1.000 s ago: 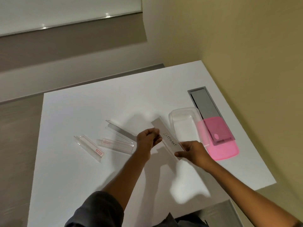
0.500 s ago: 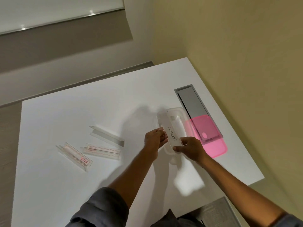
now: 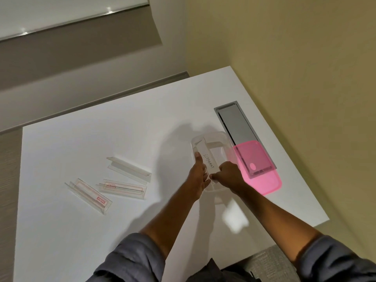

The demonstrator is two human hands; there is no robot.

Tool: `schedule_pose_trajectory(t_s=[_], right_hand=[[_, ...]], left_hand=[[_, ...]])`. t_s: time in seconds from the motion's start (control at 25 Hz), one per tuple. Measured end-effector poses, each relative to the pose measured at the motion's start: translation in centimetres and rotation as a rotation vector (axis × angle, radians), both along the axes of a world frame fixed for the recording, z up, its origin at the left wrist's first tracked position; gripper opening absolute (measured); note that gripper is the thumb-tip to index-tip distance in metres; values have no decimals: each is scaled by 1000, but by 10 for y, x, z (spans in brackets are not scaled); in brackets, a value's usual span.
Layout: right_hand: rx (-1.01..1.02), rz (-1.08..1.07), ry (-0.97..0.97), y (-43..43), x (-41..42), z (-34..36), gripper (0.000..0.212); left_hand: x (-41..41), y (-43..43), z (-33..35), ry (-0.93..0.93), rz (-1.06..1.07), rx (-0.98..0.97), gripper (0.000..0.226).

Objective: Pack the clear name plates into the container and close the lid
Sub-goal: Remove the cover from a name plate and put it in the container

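Note:
A clear name plate (image 3: 208, 157) with a hand-written paper slip lies lengthwise inside the clear container (image 3: 220, 137) on the white table. My left hand (image 3: 198, 176) touches the plate's left side, thumb along it. My right hand (image 3: 228, 176) pinches the plate's near end. The pink translucent lid (image 3: 262, 180) lies flat just right of the container. Three more clear name plates rest to the left: one with a red label (image 3: 89, 195), one beside it (image 3: 123, 189), and a plain one (image 3: 130, 168) behind.
A grey metal cable hatch (image 3: 236, 123) is set into the table behind the lid, partly under it. A beige wall runs along the right. The table's right edge (image 3: 317, 200) and near edge are close to the container.
Both hands carried the slip-bearing plate rightward from above the table and lowered it into the container. The camera view shifted right too.

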State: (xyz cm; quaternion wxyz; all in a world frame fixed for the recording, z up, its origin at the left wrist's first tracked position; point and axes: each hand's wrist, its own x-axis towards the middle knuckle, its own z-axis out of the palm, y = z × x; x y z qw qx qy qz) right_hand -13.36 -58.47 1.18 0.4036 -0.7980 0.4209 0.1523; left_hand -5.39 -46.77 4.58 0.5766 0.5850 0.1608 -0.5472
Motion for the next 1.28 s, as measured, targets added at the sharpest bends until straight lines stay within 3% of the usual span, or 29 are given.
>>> schedule_pose_trajectory(t_s=[0.4, 0.64, 0.92, 1.08, 1.28], right_hand=[[-44, -17, 68, 6, 13, -33, 21], [-24, -68, 124, 14, 21, -47, 34], [-66, -46, 211, 20, 29, -49, 74], [-52, -33, 221, 20, 30, -51, 78], [-4, -10, 190, 18, 30, -40, 68]], left_hand=[[-1, -4, -5, 52, 30, 82, 94], [-1, 9, -6, 38, 25, 106, 86], [1, 36, -7, -68, 202, 139, 62], [4, 54, -11, -81, 256, 153, 59], [9, 80, -15, -62, 296, 163, 58]])
